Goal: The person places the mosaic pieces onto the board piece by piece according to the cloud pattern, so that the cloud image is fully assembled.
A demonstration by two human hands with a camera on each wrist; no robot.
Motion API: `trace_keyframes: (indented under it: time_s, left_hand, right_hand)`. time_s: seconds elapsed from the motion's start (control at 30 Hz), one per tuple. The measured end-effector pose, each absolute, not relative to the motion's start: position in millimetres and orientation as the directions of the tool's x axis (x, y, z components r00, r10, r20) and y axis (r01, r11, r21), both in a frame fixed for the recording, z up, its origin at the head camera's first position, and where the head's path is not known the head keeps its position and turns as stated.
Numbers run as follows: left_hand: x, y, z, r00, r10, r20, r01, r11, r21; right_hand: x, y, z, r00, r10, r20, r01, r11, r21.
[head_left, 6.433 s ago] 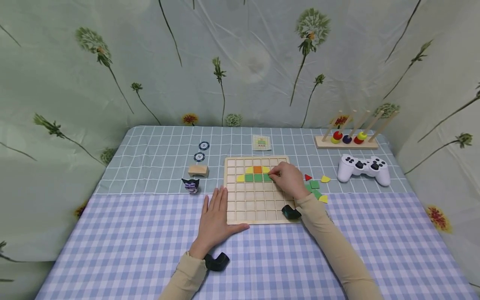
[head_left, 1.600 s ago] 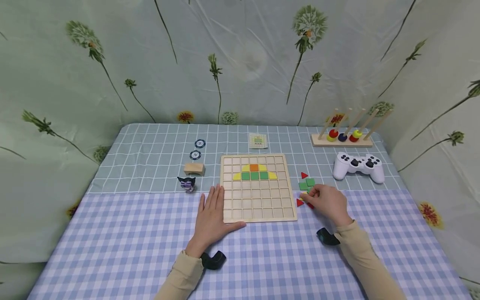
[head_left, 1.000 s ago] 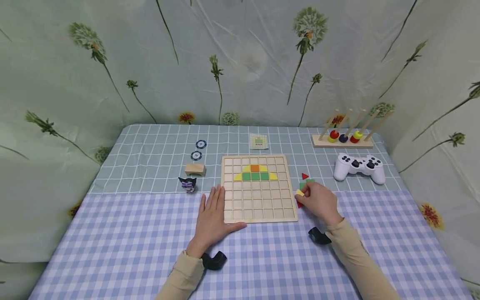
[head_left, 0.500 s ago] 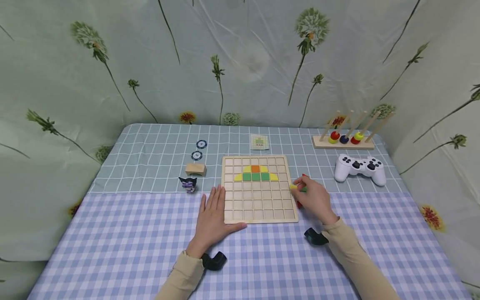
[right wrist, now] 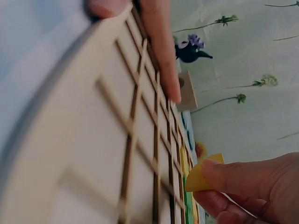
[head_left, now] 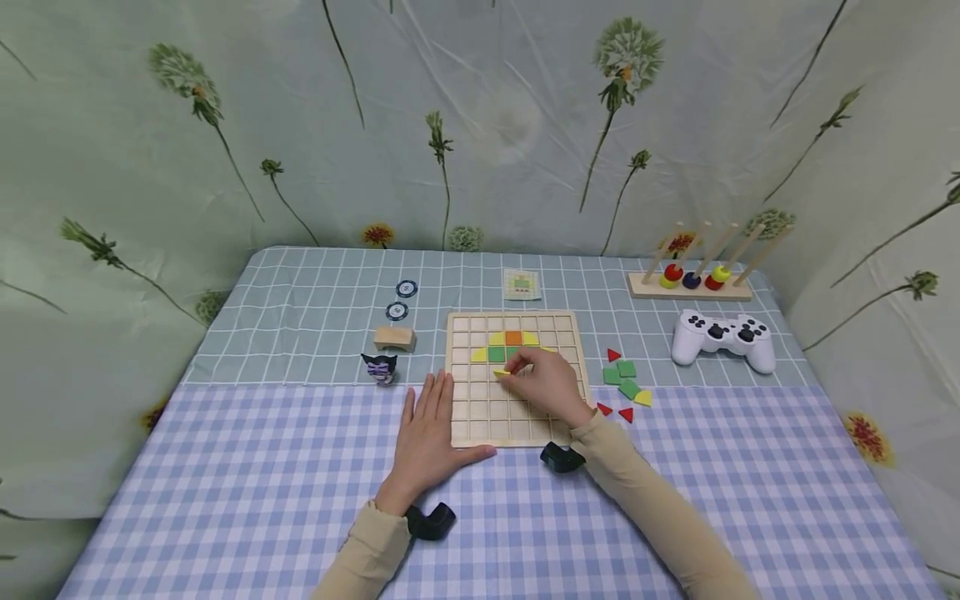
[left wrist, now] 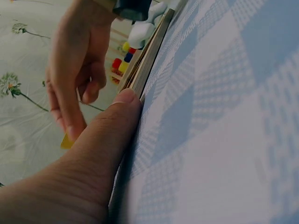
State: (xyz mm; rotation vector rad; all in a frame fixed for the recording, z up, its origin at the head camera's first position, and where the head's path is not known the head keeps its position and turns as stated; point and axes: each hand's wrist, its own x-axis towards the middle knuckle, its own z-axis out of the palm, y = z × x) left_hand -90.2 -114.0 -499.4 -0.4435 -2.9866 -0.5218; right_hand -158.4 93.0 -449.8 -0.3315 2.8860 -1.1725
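A wooden grid board point(head_left: 480, 427) lies mid-table. In its upper rows sit an orange square point(head_left: 513, 337), green squares point(head_left: 497, 354) and yellow quarter-circle tiles point(head_left: 479, 356). My right hand point(head_left: 547, 385) is over the board, pinching a yellow quarter-circle tile point(right wrist: 200, 178) between thumb and fingers; the right wrist view shows it raised off the grid. Part of the green row is hidden behind this hand. My left hand point(head_left: 427, 429) rests with straight fingers along the board's left edge, its thumb point(left wrist: 105, 130) against the front edge.
Right of the board lie loose green squares point(head_left: 626, 368), red triangles point(head_left: 626, 414) and a yellow tile point(head_left: 642, 398). Farther out are a white game controller point(head_left: 723, 337) and a peg stand point(head_left: 690, 287). A pattern card point(head_left: 521, 284), round chips point(head_left: 397, 311), a wooden block point(head_left: 394, 338) and a figurine point(head_left: 380, 368) stand around.
My right hand took a yellow quarter-circle tile from the loose pile and carried it left over the board. Earlier, the right end of the tile pattern gained a yellow tile. My left hand stayed put.
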Motion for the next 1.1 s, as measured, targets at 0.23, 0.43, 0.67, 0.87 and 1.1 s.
trace_keyframes:
  time_s: [0.23, 0.43, 0.67, 0.87, 1.1]
  left_hand:
    - [-91, -113, -501, -0.953, 0.276, 0.125, 0.302, 0.901, 0.311]
    - [-90, -114, -500, -0.951, 0.278, 0.133, 0.307, 0.899, 0.313]
    - [-90, -115, -501, -0.95, 0.278, 0.143, 0.31, 0.899, 0.31]
    - [-89, -115, -502, -0.947, 0.278, 0.159, 0.316, 0.894, 0.318]
    - [-90, -114, -502, -0.948, 0.273, 0.164, 0.313, 0.895, 0.319]
  right_hand:
    - [-171, 69, -455, -0.978, -0.201, 0.052, -0.176, 0.669, -0.722]
    - [-175, 60, -457, -0.977, -0.206, 0.057, -0.187, 0.698, -0.691]
    - [-176, 58, -455, -0.967, -0.239, 0.092, -0.242, 0.741, -0.626]
    - [-177, 58, -457, -0.961, -0.253, 0.113, -0.267, 0.74, -0.617]
    - [-176, 59, -461, -0.959, -0.257, 0.12, -0.273, 0.727, -0.63]
